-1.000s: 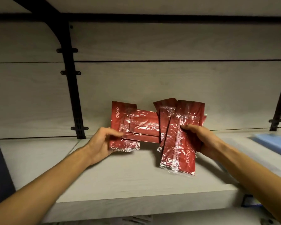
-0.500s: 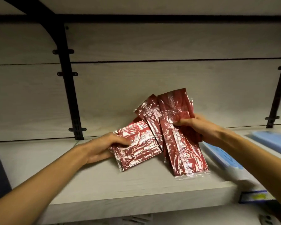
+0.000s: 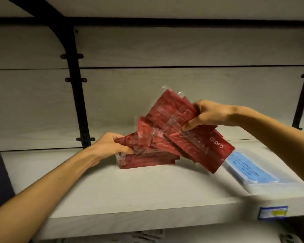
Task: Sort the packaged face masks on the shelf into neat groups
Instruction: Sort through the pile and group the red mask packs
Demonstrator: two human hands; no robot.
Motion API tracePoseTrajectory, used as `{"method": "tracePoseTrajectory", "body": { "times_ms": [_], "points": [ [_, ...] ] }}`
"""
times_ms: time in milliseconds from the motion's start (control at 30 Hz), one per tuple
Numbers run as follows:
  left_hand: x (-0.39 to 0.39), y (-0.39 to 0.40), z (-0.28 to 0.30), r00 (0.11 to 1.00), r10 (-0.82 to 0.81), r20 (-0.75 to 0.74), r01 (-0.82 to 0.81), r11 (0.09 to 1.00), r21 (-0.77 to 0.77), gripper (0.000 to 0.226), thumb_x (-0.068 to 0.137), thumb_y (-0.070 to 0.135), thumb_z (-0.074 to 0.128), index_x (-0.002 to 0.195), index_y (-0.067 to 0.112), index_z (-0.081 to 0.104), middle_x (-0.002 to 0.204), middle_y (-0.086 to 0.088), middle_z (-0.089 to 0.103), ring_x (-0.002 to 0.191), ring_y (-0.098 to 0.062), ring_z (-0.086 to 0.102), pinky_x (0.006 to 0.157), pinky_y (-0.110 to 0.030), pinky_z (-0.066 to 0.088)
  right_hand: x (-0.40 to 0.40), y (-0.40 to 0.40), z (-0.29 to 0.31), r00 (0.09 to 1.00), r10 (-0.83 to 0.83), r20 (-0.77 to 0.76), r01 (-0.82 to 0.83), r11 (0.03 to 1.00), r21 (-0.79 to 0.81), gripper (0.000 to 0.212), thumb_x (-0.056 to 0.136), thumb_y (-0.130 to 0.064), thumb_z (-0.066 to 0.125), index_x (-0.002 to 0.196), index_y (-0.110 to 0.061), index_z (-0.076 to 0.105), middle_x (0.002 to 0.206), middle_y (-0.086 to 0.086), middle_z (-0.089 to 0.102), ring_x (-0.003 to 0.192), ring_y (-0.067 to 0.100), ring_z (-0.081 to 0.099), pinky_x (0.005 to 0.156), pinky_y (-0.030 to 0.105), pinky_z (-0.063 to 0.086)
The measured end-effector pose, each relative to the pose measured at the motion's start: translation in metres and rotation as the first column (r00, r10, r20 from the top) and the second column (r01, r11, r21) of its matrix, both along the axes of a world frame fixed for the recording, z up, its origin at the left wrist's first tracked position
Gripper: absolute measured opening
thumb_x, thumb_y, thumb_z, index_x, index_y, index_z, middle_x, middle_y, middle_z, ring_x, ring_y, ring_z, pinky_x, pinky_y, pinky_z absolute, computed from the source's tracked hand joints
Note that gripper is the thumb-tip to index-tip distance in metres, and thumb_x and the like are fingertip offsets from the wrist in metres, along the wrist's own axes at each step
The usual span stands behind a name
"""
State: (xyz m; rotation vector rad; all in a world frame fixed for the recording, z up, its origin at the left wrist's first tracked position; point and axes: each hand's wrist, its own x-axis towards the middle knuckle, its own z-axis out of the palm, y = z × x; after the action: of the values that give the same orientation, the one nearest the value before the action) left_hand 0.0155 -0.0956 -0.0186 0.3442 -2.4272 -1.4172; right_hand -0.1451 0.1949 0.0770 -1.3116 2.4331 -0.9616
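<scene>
a fan of red mask packs [image 3: 188, 135] is gripped by the right hand [image 3: 209, 115] and held tilted above the shelf [image 3: 147, 193], likely so the edges can be squared. a lower stack of red packs [image 3: 147, 159] lies on the shelf, pinched at its left end by the left hand [image 3: 111, 146] to steady it. blue mask packs [image 3: 249, 169] lie apart at right, colours kept separate.
</scene>
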Motion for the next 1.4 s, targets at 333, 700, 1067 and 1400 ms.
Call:
{"method": "tracePoseTrajectory", "body": {
  "times_ms": [333,700,1067,1400],
  "points": [
    [0.025,-0.002,-0.008,0.758,-0.647,0.083,0.612,0.749,0.253,0.071,0.083,-0.009,0.070,0.147,0.012,0.047,0.148,-0.021,0.051,0.138,-0.040,0.047,0.117,-0.050,0.035,0.024,-0.066,-0.024,0.881,0.093,-0.464,0.040,0.963,0.268,0.032,0.074,-0.027,0.087,0.098,-0.019,0.068,0.094,0.000,0.071,0.082,0.020,0.066,0.068,0.029,0.051],
    [0.012,0.031,-0.016,0.987,-0.107,-0.121,0.118,0.989,0.089,0.048,0.071,0.003,0.088,0.113,0.014,0.069,0.099,-0.001,0.079,0.092,-0.019,0.076,0.073,-0.022,0.059,0.043,-0.074,-0.042,0.715,0.123,-0.688,-0.052,0.991,0.123,0.038,0.076,-0.042,0.081,0.090,-0.031,0.047,0.079,-0.008,0.060,0.077,0.025,0.060,0.062,0.029,0.035],
    [0.011,0.038,-0.016,0.978,-0.070,-0.195,0.095,0.988,0.119,0.054,0.068,0.022,0.090,0.118,0.021,0.068,0.104,0.001,0.079,0.094,-0.017,0.076,0.074,-0.024,0.061,0.047,-0.071,-0.075,0.688,0.149,-0.711,0.016,0.975,0.221,0.077,0.079,-0.047,0.066,0.143,-0.015,0.038,0.137,0.010,0.053,0.121,0.031,0.054,0.105,0.041,0.039],
    [0.018,0.040,-0.020,0.981,-0.004,-0.195,0.029,0.992,0.126,0.051,0.063,0.022,0.093,0.109,0.018,0.072,0.106,-0.005,0.077,0.098,-0.018,0.074,0.085,-0.033,0.060,0.052,-0.067,-0.061,0.758,0.192,-0.624,-0.056,0.971,0.231,0.022,0.075,-0.032,0.073,0.090,-0.022,0.059,0.085,0.000,0.066,0.075,0.024,0.061,0.061,0.030,0.044]
  ]
}}
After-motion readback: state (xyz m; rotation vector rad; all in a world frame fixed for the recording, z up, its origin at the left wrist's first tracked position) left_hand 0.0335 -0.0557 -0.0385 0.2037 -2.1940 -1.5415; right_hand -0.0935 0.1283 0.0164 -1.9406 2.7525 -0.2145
